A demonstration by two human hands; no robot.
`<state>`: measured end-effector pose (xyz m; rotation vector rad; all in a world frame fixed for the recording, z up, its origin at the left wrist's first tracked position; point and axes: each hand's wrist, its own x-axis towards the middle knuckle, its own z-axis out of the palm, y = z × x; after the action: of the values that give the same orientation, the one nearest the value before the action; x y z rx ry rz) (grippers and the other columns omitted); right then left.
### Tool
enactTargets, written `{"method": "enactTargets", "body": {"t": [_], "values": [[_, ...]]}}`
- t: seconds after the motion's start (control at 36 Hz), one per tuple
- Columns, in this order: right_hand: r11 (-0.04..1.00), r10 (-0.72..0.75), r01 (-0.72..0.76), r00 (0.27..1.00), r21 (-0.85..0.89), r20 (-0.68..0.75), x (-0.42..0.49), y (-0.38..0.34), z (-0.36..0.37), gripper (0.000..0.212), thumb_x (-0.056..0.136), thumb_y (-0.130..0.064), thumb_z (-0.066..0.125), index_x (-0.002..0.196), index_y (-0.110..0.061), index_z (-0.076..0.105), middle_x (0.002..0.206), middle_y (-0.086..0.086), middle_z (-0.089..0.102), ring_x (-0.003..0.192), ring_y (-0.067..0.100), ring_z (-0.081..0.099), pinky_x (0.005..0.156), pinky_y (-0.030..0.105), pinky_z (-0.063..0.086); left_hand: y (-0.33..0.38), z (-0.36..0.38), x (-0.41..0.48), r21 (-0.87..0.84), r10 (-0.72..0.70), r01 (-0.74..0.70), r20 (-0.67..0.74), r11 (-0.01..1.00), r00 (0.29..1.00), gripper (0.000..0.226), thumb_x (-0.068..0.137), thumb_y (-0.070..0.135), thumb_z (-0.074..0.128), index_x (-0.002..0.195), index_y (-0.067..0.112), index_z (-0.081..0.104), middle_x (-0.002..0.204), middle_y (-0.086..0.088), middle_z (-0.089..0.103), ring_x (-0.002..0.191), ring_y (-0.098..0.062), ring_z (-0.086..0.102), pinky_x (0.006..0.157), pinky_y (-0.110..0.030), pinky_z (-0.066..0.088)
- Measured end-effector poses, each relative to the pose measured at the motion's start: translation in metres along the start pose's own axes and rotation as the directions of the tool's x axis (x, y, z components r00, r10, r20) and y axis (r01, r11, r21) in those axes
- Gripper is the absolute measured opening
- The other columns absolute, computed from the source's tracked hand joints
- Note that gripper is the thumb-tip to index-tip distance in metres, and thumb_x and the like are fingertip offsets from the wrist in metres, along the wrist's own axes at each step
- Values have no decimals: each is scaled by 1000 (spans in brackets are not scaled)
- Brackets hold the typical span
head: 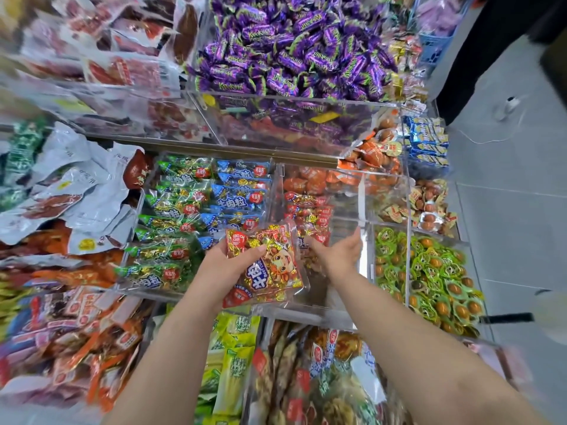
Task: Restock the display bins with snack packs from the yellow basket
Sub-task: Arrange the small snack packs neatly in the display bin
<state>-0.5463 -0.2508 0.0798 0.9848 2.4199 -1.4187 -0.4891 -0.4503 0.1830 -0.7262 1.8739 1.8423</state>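
A: Head view: your left hand (pixel 227 266) grips the pack (pixel 270 271), thumb curled over its top, above the bin's (pixel 365 210) front edge.
B: Your right hand (pixel 336 254) is spread inside that bin, just beside the pack, fingers near the stack (pixel 310 210); touching it or not, I cannot tell.

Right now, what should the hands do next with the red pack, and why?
Probably set the red pack into the clear bin just ahead. The left hand grips it above that bin, matching red packs are stacked at its back, and the open right hand reaches in beside them.
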Motion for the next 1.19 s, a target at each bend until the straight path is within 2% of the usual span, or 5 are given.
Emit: {"method": "enactTargets", "body": {"t": [0.17, 0.42, 0.56, 0.92, 1.19], "values": [[847, -520, 429, 792, 315, 320, -56, -43, -72, 24, 88, -24, 63, 110, -31, 58, 116, -5, 58, 105, 8, 57, 90, 16, 47, 6, 6, -8, 263, -19, -27, 172, 964, 985, 87, 33, 62, 89, 107, 24, 63, 95, -2, 76, 86, -24, 73, 83, -47, 57], [677, -393, 720, 529, -153, 752, -85, -57, -103, 70, 74, -41, 77, 136, -35, 45, 102, -27, 51, 88, -18, 46, 72, -1, 35, 11, 29, -20, 337, 88, -124, 122, 933, 989, 18, 80, 54, 67, 80, 39, 60, 75, 18, 72, 81, -10, 67, 79, -37, 55], [808, -278, 562, 629, -177, 726, -68, -43, -122, 43, 80, -36, 72, 120, -31, 56, 113, -9, 61, 98, 6, 60, 84, 21, 49, 14, 16, -18, 253, 51, -49, -2, 966, 999, 70, 87, 61, 55, 140, 16, 46, 141, -10, 52, 127, -35, 51, 105, -49, 41], [995, -94, 102, 940, -7, 329, -13, 3, -34, 36, 84, -9, 68, 111, -11, 44, 111, 10, 60, 101, 25, 59, 82, 36, 52, 12, -10, -5, 34, -37, 40, -104, 999, 994, 77, 82, 51, 67, 143, 13, 39, 115, -16, 69, 99, -35, 69, 85, -55, 55], [992, 99, -82, 979, -99, 178, -6, 21, 31, 109, 56, -29, 89, 137, -20, 17, 135, 8, 29, 122, 24, 38, 109, 35, 33, 5, -9, 3, 82, -25, 30, -61, 996, 998, 102, 50, 72, 67, 136, 20, 49, 130, -11, 61, 119, -36, 57, 102, -57, 43]]}}
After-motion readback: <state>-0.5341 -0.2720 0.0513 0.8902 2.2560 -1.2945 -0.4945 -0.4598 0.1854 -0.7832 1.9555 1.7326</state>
